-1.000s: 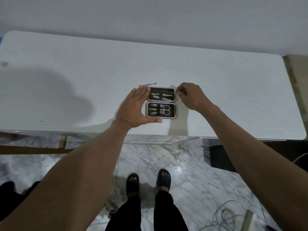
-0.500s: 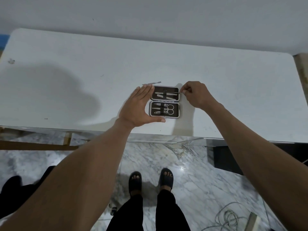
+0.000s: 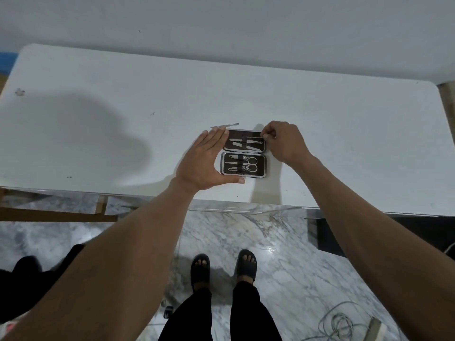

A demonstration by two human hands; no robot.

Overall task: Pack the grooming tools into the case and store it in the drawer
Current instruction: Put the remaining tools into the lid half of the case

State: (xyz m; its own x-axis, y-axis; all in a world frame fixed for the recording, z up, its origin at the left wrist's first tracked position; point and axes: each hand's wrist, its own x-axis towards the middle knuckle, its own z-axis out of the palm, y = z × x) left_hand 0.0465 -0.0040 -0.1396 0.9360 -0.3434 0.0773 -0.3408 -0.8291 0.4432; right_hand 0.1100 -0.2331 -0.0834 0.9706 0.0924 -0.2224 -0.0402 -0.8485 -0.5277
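Flat left hand (image 3: 202, 163) against open rectangular case (image 3: 244, 153); right hand (image 3: 283, 141) pinching thin metal tool (image 3: 254, 138)

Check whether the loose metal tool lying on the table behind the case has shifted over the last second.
No. The loose tool lies just behind the far left corner of the open case, as before; its different place in the picture comes from head movement.
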